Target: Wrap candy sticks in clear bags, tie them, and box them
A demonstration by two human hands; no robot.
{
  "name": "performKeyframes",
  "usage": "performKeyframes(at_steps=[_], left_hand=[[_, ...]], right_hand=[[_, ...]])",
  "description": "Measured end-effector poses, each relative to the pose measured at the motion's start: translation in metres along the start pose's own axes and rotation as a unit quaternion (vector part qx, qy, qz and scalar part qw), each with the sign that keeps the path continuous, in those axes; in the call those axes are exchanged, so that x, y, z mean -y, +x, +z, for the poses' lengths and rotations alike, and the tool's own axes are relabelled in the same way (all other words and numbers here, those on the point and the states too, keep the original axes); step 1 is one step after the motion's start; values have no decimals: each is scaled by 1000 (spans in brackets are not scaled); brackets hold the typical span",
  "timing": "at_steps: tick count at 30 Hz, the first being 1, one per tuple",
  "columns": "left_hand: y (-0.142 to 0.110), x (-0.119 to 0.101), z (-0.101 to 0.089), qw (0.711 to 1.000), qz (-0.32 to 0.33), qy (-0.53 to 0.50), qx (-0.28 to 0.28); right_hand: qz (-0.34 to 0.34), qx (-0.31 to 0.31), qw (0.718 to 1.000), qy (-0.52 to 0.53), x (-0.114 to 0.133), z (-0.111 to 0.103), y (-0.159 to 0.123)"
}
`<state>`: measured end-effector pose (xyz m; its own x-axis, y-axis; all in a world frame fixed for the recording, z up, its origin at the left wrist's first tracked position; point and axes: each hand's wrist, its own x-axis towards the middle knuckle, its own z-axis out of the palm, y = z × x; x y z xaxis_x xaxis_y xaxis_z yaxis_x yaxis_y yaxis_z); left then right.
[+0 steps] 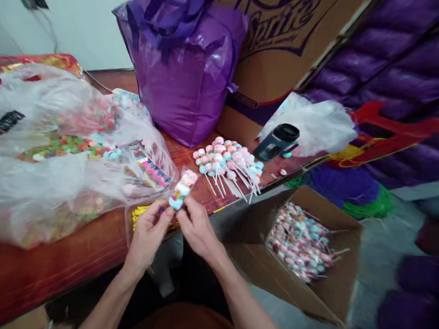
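Observation:
A marshmallow candy skewer [181,188] in a clear sleeve, pink, white and blue, is pinched at its lower end by both my hands. My left hand [149,232] and my right hand [196,226] meet just over the front edge of the red-brown wooden table [57,259], fingers closed on the skewer. A pile of several finished skewers [227,162] with white sticks lies on the table a little to the right. Big clear plastic bags of loose candy [61,154] fill the table's left side.
An open cardboard box [309,263] full of wrapped skewers stands on the floor at the right. A purple shopping bag [183,62] and a Sprite carton [281,42] stand at the back. A dark flask [278,141] lies by a crumpled plastic bag [314,122].

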<state>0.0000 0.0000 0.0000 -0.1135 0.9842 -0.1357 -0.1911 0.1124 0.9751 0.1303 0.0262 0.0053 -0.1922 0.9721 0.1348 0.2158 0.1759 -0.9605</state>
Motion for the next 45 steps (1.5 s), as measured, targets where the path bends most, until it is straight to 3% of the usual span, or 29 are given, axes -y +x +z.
performKeyframes(at_steps=[4,7,9,11,15,19,23,27,31,36,40,43,45], left_hand=[[5,-1,6,996,-55,-61,-17],[10,-4,6,970,-159,-185,5],[14,-6,4,948,-208,-240,13],[17,-9,1,934,-234,-269,10],[17,-12,2,916,-271,-296,-2],[12,-17,9,905,-294,-308,9],[12,-18,18,918,-268,-290,10],[15,-7,31,948,-206,-243,-1],[19,5,45,953,-180,-244,13],[21,0,50,947,-182,-249,85],[12,-19,49,971,-89,-147,164],[3,-28,53,983,-28,-3,182],[0,-28,57,979,-39,36,196]], right_hand=[[138,57,973,178,-7,0,2],[192,79,943,261,-11,3,-3],[123,29,973,196,-13,3,-9],[-9,-51,997,63,-15,2,-14],[-234,-112,952,-163,-20,0,-16],[-297,-157,909,-247,-19,2,-11],[-261,-210,903,-269,-16,6,-8],[-147,-240,928,-244,-16,7,-12],[-63,-222,964,-135,-17,0,-18],[11,-161,987,19,-7,-23,-31],[25,-143,989,38,9,-46,-44],[-4,-188,981,-34,16,-55,-50],[-35,-223,971,-74,18,-55,-53]])
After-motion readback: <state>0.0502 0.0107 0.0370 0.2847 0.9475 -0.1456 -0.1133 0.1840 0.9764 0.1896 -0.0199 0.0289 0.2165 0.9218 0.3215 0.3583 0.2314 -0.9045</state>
